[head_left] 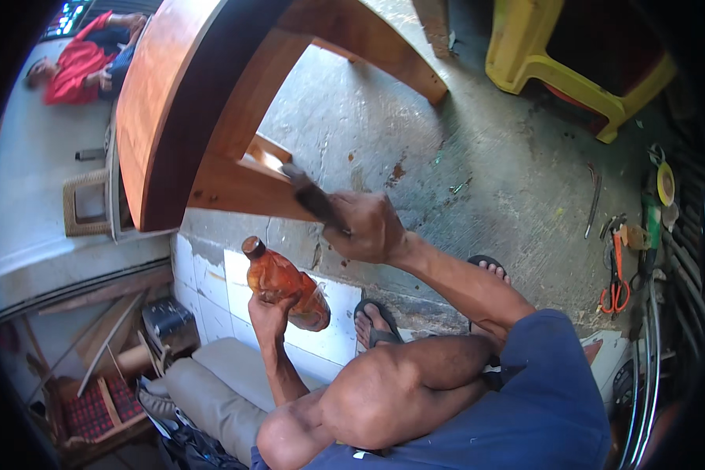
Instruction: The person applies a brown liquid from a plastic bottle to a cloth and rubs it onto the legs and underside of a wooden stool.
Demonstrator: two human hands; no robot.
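Head view: the wooden furniture (157, 102) appears assembled, with work apparently under way near its lower rail (243, 188); remaining extent cannot be determined. The left hand (271, 315) is wrapped around the capped amber bottle (278, 274) below; the right hand (368, 225) clasps the dark, blurred tool (315, 197) beside the rail.

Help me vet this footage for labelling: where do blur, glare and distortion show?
Head view: the dark tool in the right hand looks smeared; head view: glare whitens the floor near the top; head view: rods look bowed, corners go black.
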